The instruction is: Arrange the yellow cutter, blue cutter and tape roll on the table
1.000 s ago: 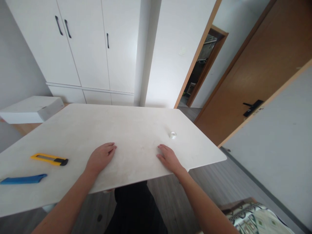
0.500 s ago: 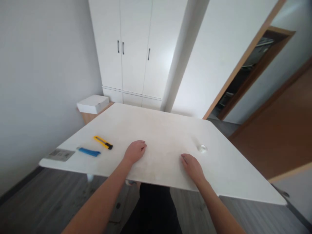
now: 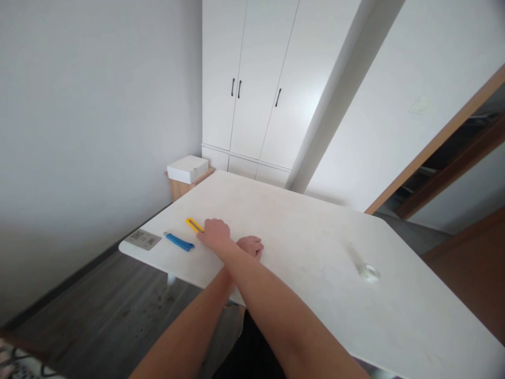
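Note:
My right forearm crosses over my left one. My right hand (image 3: 216, 232) is closed around the black end of a yellow utility knife (image 3: 193, 225), which lies flat on the white table (image 3: 284, 226); its far end sticks out beyond the fingers. Just below it lies a blue utility knife (image 3: 179, 241), untouched. To the right of the crossing, my left hand (image 3: 251, 246) rests on the tabletop, its fingers curled together with nothing visible in them; part of its wrist is hidden under the right arm.
A roll of clear tape (image 3: 370, 272) lies on the right part of the table. A grey label (image 3: 142, 239) is stuck near the left corner. Beyond the table stand a white box (image 3: 187, 168) on a wooden cabinet and a white wardrobe (image 3: 256, 95).
My right hand has swung left across my left arm and taken hold of the yellow utility knife. The view has turned left. My left hand still rests on the table.

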